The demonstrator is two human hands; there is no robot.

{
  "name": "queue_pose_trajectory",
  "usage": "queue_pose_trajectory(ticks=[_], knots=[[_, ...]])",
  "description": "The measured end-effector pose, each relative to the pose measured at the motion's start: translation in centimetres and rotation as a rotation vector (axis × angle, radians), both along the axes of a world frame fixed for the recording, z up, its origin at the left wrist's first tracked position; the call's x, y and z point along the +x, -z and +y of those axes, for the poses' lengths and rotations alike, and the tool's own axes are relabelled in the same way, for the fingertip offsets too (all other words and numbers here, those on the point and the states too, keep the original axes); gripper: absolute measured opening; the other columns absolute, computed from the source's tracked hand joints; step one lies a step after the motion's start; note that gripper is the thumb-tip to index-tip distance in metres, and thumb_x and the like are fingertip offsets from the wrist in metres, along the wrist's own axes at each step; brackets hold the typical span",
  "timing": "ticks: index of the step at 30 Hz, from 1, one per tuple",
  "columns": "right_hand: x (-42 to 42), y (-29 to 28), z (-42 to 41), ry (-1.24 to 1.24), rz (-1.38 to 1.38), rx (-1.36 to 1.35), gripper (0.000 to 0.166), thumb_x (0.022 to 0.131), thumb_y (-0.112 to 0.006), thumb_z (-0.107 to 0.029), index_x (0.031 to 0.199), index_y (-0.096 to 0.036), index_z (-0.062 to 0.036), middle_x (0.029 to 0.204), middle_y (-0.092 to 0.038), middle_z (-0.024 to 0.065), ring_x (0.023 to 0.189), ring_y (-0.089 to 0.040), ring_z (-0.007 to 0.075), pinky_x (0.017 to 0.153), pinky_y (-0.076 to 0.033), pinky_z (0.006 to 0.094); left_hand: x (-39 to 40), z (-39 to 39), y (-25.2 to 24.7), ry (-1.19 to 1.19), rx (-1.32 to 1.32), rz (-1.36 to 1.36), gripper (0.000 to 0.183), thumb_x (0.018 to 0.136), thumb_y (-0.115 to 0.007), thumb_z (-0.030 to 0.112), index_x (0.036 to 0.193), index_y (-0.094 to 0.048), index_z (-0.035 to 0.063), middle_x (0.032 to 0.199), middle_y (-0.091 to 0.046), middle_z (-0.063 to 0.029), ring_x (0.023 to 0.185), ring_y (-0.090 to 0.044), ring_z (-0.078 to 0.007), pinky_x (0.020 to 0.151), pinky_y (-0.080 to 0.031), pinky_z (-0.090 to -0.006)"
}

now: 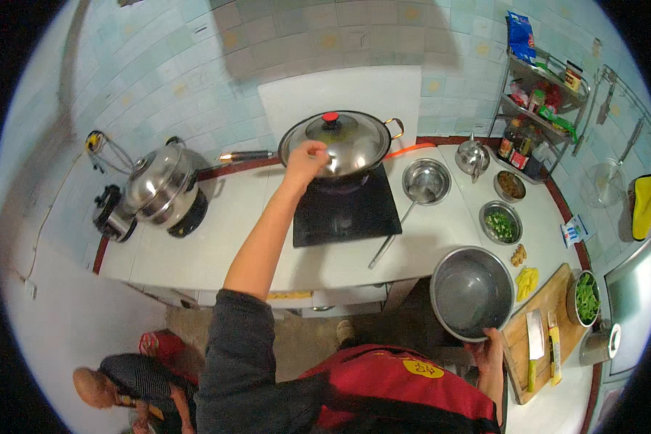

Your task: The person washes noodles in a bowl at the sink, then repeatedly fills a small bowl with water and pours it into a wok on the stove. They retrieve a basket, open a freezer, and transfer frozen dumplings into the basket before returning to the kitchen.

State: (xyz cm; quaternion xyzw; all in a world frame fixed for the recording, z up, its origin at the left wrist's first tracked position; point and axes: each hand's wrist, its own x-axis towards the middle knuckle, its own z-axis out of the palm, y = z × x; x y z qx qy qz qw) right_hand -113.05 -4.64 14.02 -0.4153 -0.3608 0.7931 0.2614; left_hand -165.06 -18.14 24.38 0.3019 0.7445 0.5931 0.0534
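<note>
A large wok (336, 175) stands on the black induction cooktop (342, 217), covered by a domed steel lid (358, 146) with a red knob (331, 116). My left hand (307, 161) is raised in front of the lid, below the knob, with its fingers curled. Contact with the lid cannot be made out, and I see nothing in the fingers. My right hand (488, 350) grips the near rim of a deep steel pot (472, 293), tilted so its inside faces me. A ladle (390, 238) rests with its head in a steel bowl (427, 182).
Right are a kettle (472, 157), chopped scallions (500, 226), ginger (518, 255), a cutting board (515, 347) with a cleaver (535, 336), and a bowl of greens (587, 298). A steamer pot (163, 187) stands left. Another person (141, 374) is at lower left.
</note>
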Motion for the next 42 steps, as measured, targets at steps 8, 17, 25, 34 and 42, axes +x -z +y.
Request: queue_pose_trajectory(ticks=[8,17,25,34,42], knots=[[-6.8,2.3,-0.6,0.304,-0.005,-0.088,0.036,0.071,-0.054,-0.022,0.097,-0.048,0.0024,0.075,-0.062,0.0168,0.058,-0.063,0.0249,0.049,-0.055,0.0305,-16.3,8.6,-0.4,-0.154,-0.532,0.563,0.050,0.069,-0.067,0.038,0.105,-0.055,0.0050,0.097,-0.058,-0.0166,0.091,-0.057,-0.0307,0.077,-0.046,-0.0392],[-13.2,-0.1,3.2,0.245,-0.099,0.021,0.040,0.071,-0.055,-0.023,0.101,-0.047,0.0025,0.082,-0.060,0.0147,0.061,-0.062,0.0245,0.047,-0.055,0.0309,-19.6,10.7,-1.3,-0.080,-0.468,0.579,0.038,0.064,-0.065,0.034,0.092,-0.062,0.0091,0.087,-0.062,-0.0144,0.085,-0.059,-0.0309,0.074,-0.047,-0.0382],[-23.9,-6.8,12.8,0.029,-0.011,0.225,0.036,0.074,-0.053,-0.020,0.101,-0.047,0.0024,0.090,-0.057,0.0161,0.064,-0.061,0.0248,0.048,-0.056,0.0300,-21.5,-0.4,-12.1,-0.081,-0.091,0.338,0.039,0.071,-0.068,0.030,0.098,-0.062,0.0027,0.080,-0.063,-0.0091,0.070,-0.058,-0.0143,0.062,-0.047,-0.0260],[-37.3,-14.5,19.5,-0.386,-0.083,0.368,0.030,0.072,-0.050,-0.014,0.093,-0.048,0.0063,0.074,-0.059,0.0162,0.053,-0.061,0.0230,0.046,-0.056,0.0322,-15.5,-15.0,-12.5,-0.337,-0.184,0.322,0.032,0.075,-0.065,0.020,0.102,-0.059,0.0033,0.087,-0.060,-0.0032,0.072,-0.053,-0.0088,0.061,-0.042,-0.0214],[-43.7,-14.7,21.7,-0.621,-0.203,0.525,0.039,0.066,-0.050,-0.014,0.100,-0.045,0.0068,0.073,-0.057,0.0139,0.053,-0.060,0.0218,0.045,-0.056,0.0336,-8.3,-21.4,-10.9,-0.527,-0.207,0.185,0.033,0.078,-0.062,0.017,0.108,-0.057,0.0037,0.092,-0.059,-0.0008,0.076,-0.050,-0.0072,0.065,-0.039,-0.0194]])
